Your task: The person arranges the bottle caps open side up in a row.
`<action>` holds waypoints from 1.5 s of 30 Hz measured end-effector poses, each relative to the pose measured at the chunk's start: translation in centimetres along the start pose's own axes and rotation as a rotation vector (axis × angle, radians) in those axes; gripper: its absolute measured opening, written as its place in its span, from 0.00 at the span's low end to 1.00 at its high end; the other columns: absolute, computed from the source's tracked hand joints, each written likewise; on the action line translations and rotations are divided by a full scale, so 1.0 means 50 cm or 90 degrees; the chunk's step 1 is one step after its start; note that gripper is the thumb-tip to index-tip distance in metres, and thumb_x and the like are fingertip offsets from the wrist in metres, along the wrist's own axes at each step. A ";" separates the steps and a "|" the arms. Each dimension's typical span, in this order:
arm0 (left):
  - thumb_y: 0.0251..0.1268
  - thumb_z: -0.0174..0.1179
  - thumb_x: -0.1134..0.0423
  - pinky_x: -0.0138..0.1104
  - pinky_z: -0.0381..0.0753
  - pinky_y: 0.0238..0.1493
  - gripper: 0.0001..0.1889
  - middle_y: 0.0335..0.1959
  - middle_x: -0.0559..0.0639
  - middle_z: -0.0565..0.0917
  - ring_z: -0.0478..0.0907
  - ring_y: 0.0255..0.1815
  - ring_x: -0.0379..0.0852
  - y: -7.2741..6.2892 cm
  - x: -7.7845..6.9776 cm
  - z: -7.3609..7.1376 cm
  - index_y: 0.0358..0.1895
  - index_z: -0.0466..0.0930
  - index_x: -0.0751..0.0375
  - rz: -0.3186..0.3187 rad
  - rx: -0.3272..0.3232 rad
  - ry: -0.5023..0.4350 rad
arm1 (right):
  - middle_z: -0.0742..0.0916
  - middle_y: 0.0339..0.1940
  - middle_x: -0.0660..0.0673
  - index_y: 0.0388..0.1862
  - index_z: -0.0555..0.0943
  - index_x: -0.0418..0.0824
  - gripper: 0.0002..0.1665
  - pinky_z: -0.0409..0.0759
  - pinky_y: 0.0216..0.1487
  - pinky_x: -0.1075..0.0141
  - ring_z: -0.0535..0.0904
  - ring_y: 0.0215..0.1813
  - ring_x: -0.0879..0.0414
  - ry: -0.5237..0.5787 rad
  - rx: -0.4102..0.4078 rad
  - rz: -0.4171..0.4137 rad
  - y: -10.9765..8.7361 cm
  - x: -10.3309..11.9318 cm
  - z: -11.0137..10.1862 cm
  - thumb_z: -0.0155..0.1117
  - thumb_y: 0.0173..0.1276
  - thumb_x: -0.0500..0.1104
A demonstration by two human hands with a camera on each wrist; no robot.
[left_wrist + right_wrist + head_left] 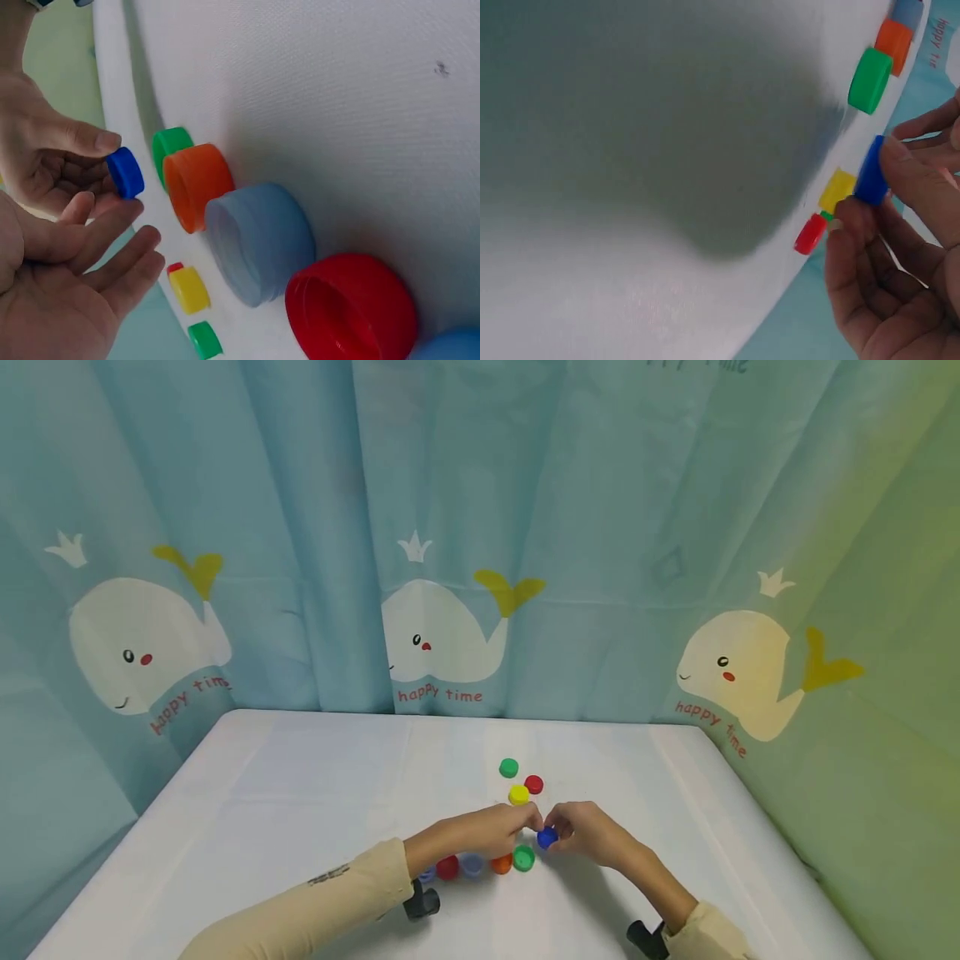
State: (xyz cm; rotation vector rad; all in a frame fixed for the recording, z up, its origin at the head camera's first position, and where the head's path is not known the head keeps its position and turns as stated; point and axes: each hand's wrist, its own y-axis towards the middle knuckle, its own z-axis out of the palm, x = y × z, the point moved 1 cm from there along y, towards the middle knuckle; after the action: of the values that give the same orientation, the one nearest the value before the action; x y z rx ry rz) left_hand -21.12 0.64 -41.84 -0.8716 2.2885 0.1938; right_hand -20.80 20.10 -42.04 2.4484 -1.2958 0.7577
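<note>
White table (300,793) below: right hand (591,833) pinches a blue cap (547,838); near that cap, left hand (491,831), fingers loosely extended, holds nothing.

Lt-blue fabric curtain (315,510): vert. folds, greener R
White whale prints (457,647): red "happy time" txt (441,696)
White rect. table (300,777): backed by curtain

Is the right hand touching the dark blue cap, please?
Touching: the right wrist view shows the right hand pinching the dark blue cap between thumb and fingers.
</note>
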 end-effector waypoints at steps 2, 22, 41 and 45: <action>0.61 0.48 0.80 0.31 0.67 0.59 0.17 0.52 0.47 0.79 0.71 0.59 0.39 0.000 0.001 0.003 0.49 0.70 0.57 -0.004 0.016 0.006 | 0.81 0.26 0.52 0.36 0.80 0.35 0.14 0.78 0.33 0.70 0.75 0.29 0.61 0.000 0.013 0.007 -0.001 0.001 0.007 0.75 0.51 0.34; 0.73 0.46 0.68 0.26 0.73 0.48 0.06 0.46 0.46 0.80 0.73 0.36 0.32 0.011 0.008 0.013 0.47 0.69 0.55 0.003 0.071 0.025 | 0.81 0.26 0.51 0.35 0.79 0.36 0.17 0.77 0.33 0.67 0.75 0.29 0.59 -0.040 0.063 0.045 -0.002 0.012 0.026 0.77 0.46 0.34; 0.70 0.52 0.65 0.27 0.73 0.49 0.07 0.45 0.44 0.81 0.76 0.43 0.33 0.000 0.000 0.000 0.48 0.71 0.57 -0.007 0.061 0.025 | 0.80 0.29 0.50 0.38 0.78 0.35 0.18 0.77 0.37 0.65 0.76 0.33 0.56 -0.081 0.087 0.044 -0.006 0.017 0.027 0.75 0.48 0.33; 0.69 0.54 0.63 0.27 0.75 0.47 0.08 0.43 0.42 0.80 0.76 0.43 0.34 -0.006 0.006 -0.010 0.48 0.72 0.57 -0.026 0.045 0.010 | 0.81 0.30 0.49 0.41 0.78 0.35 0.21 0.79 0.39 0.63 0.77 0.34 0.55 -0.071 0.100 0.060 -0.007 0.020 0.023 0.76 0.48 0.34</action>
State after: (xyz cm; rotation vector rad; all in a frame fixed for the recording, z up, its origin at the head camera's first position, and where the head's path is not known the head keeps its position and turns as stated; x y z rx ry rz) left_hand -21.38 0.07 -41.64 -0.8863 2.2749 0.0886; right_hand -19.68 19.08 -42.45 2.6027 -1.4520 0.7837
